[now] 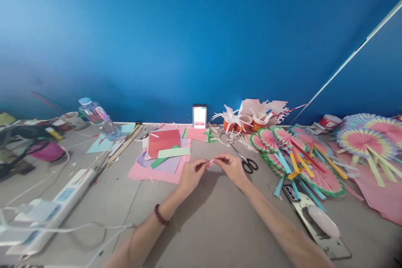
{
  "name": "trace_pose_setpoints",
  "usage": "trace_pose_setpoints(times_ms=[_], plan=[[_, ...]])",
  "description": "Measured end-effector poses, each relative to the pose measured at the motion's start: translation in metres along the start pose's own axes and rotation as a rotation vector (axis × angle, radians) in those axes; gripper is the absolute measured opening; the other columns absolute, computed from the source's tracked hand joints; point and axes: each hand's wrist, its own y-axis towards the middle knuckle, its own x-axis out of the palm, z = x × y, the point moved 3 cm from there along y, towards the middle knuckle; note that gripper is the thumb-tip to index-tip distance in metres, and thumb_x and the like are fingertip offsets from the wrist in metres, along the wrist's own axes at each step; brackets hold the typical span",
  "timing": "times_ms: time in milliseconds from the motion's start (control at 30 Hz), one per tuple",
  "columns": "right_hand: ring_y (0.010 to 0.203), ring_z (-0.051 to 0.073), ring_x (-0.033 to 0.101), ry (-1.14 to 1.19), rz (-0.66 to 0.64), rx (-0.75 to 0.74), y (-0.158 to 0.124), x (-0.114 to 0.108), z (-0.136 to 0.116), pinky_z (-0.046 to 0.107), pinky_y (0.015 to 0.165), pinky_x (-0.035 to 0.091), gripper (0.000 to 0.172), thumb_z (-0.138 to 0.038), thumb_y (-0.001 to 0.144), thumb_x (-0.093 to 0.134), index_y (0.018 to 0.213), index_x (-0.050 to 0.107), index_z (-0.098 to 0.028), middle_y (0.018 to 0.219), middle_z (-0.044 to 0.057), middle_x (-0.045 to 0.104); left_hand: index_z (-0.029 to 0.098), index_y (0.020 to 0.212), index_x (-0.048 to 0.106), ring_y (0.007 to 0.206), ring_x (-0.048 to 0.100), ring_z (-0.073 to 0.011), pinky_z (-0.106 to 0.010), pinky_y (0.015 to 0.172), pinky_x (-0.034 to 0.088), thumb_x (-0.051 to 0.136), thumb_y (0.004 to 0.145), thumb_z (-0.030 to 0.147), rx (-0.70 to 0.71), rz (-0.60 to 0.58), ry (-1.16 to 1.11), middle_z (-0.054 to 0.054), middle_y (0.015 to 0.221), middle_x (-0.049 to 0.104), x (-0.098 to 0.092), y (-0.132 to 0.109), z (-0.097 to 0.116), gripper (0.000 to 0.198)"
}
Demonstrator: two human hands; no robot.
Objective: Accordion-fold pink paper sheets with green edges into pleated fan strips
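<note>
My left hand (192, 176) and my right hand (230, 168) meet above the grey table (213, 234), fingertips pinched together on a small pink piece (211, 162). The piece is too small to make out well. A beaded bracelet (161, 215) is on my left wrist. Left of my hands, pink and purple sheets (138, 171) lie under a red packet (157, 146) and green strips (180, 152). Scissors with black handles (249, 165) rest just beyond my right hand.
A lit phone (199, 117) stands by the blue wall. Red cups (243, 123) hold white strips. Folded paper fans (323, 176) and a phone (329, 238) lie right. A bottle (105, 121), wooden sticks (124, 148) and a power strip (63, 201) are left.
</note>
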Motion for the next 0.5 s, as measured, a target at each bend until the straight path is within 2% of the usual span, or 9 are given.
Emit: trace_pose_setpoints(times_ms=[300, 500], plan=[[0.069, 0.014, 0.058, 0.123, -0.022, 0.046, 0.001, 0.007, 0.006, 0.027, 0.065, 0.046, 0.028, -0.043, 0.067, 0.069, 0.079, 0.066, -0.018, 0.076, 0.003, 0.066, 0.018, 0.079, 0.067, 0.07, 0.062, -0.0143, -0.024, 0.067, 0.05, 0.052, 0.084, 0.033, 0.05, 0.031, 0.057, -0.003, 0.077, 0.069, 0.0, -0.002, 0.002, 0.022], [0.078, 0.016, 0.061, 0.252, -0.119, 0.141, 0.0, 0.011, 0.0, 0.029, 0.074, 0.047, 0.045, -0.041, 0.06, 0.076, 0.096, 0.065, -0.016, 0.085, 0.005, 0.067, 0.018, 0.082, 0.067, 0.072, 0.063, -0.0145, -0.026, 0.071, 0.052, 0.05, 0.084, 0.03, 0.051, 0.037, 0.04, -0.004, 0.08, 0.069, 0.001, -0.001, -0.006, 0.021]])
